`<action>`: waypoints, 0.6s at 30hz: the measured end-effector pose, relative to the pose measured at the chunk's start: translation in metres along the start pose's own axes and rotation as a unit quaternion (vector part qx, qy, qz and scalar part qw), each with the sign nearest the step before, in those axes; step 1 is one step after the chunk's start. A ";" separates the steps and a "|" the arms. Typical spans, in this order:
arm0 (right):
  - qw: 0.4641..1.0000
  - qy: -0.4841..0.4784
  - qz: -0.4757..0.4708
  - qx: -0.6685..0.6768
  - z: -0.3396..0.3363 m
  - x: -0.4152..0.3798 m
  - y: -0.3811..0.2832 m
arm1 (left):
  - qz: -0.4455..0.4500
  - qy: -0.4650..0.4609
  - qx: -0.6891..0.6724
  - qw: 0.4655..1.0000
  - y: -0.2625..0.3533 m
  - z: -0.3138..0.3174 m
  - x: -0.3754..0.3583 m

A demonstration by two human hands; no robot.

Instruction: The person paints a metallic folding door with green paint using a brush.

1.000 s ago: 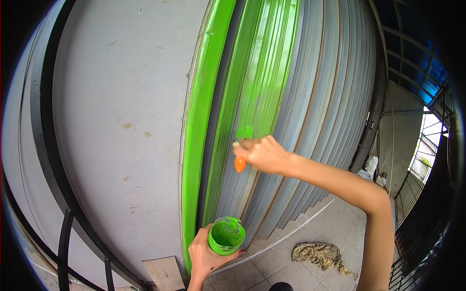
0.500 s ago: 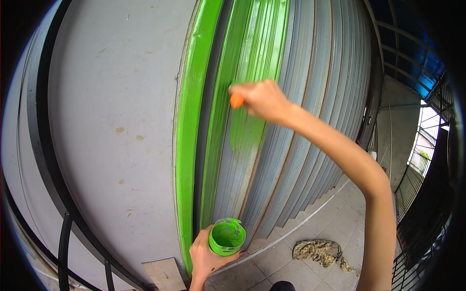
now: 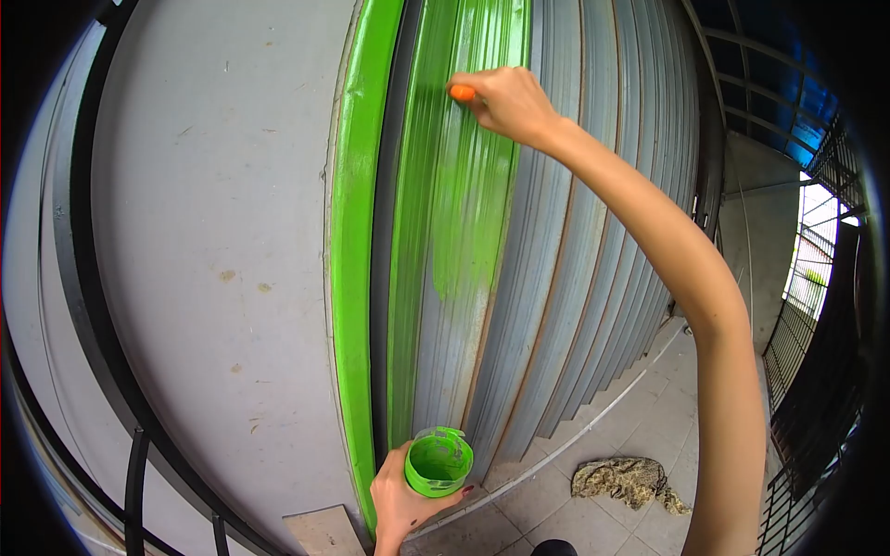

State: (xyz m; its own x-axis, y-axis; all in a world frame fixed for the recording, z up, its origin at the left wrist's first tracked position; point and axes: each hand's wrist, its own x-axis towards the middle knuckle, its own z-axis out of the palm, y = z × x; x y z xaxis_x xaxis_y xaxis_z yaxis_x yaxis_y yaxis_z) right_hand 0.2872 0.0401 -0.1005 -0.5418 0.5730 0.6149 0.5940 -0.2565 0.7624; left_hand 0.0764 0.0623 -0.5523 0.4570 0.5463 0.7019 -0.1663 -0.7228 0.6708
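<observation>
My right hand (image 3: 508,104) is closed round an orange handle (image 3: 462,93) at the upper middle; the tool's working end is hidden behind the hand. It is against a ribbed metal shutter (image 3: 547,306), whose left panels carry wet-looking green paint (image 3: 473,185) that ends in a ragged lower edge. Low in the view, my left hand (image 3: 399,496) grips a green paint container (image 3: 439,461) from its left and underside, with the opening facing up and green paint inside. A green-painted frame strip (image 3: 355,232) runs down beside the panels.
A pale wall (image 3: 222,204) with a black curved railing (image 3: 83,232) fills the left. On the tiled floor (image 3: 593,528) lies a crumpled patterned cloth (image 3: 626,482). A loose board (image 3: 324,531) is at the bottom left, and a dark grille (image 3: 793,343) stands at the right.
My right hand has moved up the panel with the orange handle. The green patch below it is now more exposed. My left hand and the container appear slightly lower and further right.
</observation>
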 end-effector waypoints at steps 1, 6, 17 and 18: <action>0.998 -0.062 -0.003 0.012 -0.003 -0.011 -0.024 | -0.002 -0.003 0.002 1.000 0.001 0.000 0.000; 0.953 -0.184 -0.174 0.164 0.029 -0.116 -0.131 | -0.003 -0.010 0.005 1.000 0.001 -0.004 -0.001; 0.999 0.048 0.002 0.022 0.003 -0.018 -0.033 | -0.011 -0.018 0.003 1.000 0.001 -0.001 -0.003; 0.999 0.047 0.007 0.003 0.003 -0.018 -0.032 | -0.010 -0.018 0.001 1.000 0.001 0.000 -0.003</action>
State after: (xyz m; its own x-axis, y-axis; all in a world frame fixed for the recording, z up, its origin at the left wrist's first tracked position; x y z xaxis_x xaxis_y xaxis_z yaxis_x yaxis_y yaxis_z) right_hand 0.2796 0.0401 -0.1370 -0.5866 0.4946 0.6413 0.6047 -0.2594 0.7531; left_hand 0.0747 0.0600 -0.5531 0.4914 0.5447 0.6796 -0.1553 -0.7130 0.6838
